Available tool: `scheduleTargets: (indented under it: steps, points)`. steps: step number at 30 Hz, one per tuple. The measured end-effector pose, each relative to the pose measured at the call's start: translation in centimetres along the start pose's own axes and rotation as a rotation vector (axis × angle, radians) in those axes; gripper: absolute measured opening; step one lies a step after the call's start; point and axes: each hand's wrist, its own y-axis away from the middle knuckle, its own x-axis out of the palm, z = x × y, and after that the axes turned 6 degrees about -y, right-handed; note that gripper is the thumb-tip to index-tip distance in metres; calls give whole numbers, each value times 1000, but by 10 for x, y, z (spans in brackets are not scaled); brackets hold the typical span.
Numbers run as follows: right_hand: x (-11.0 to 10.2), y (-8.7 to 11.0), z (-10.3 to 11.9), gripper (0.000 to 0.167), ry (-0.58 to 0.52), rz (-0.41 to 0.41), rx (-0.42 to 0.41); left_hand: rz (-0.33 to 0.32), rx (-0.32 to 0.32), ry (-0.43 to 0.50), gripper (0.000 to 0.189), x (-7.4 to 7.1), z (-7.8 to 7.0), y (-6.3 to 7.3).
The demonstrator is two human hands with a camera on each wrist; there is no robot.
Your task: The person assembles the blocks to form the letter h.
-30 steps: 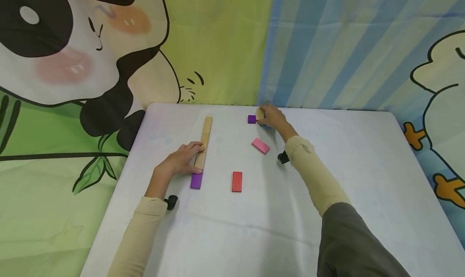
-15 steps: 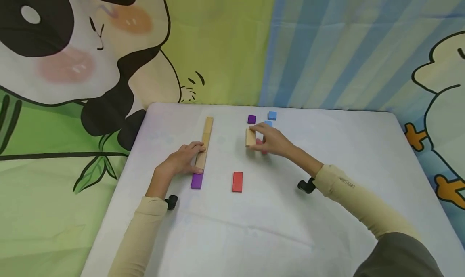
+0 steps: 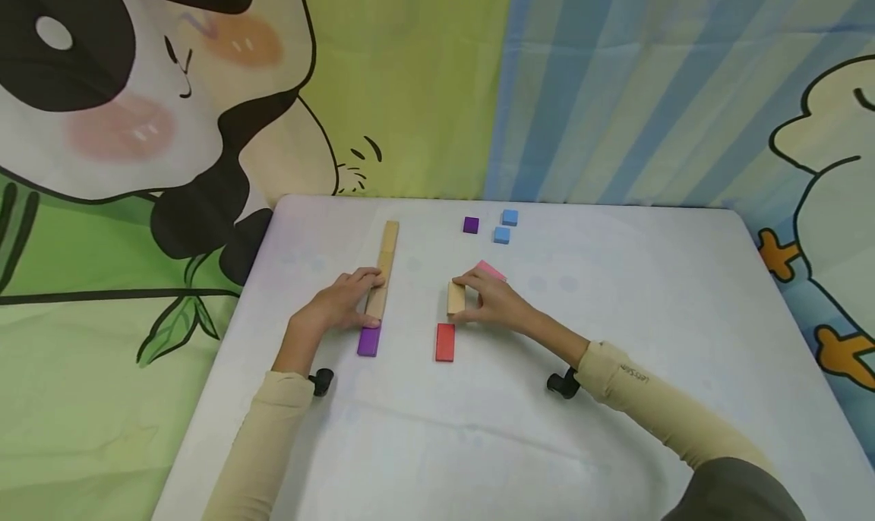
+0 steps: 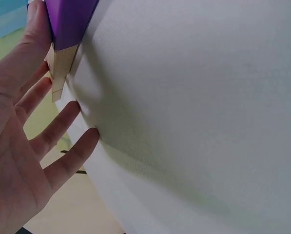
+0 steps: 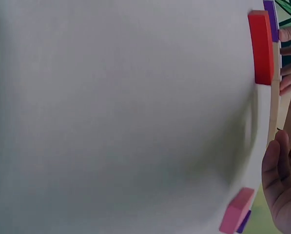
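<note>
Nearer the person and slightly further left than half a second ago, the right hand (image 3: pixel 495 301) is bringing along a wooden block (image 3: pixel 456 299), while the left hand is staying where it was. The right thumb and fingertips are pinching the block at its two ends, with the palm standing off to its right. Its long axis is running away from the person, almost straight, one narrow end facing the person and the other facing the far edge. Just to the near side of that grip, a red block (image 3: pixel 445 342) is lying with its long axis pointing the same way; whether the two are touching, I cannot tell. Just beyond the right hand, a pink block (image 3: pixel 491 268) is lying askew, partly covered by the fingers. Farther beyond it, a purple cube (image 3: pixel 471 225) and two blue cubes (image 3: pixel 502 235) are sitting apart.

Across from the right hand, the left hand (image 3: pixel 342 302) is spreading its fingers wide along the left side of a wooden row (image 3: pixel 389 240), its thumb resting by the purple block (image 3: pixel 368 342) at the near end. That row is pointing away from the person, its far end leaning slightly right.
</note>
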Motion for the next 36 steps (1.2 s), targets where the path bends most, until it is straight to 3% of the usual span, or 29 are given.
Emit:
scheduleTargets:
  steps: [8,36]
  points:
    - [17,-6,-4,66,24,19,16,-4,-4,5,83,0,2,-1]
    - [23,-5,0,67,93,39,21,-14,18,9,83,0,1,0]
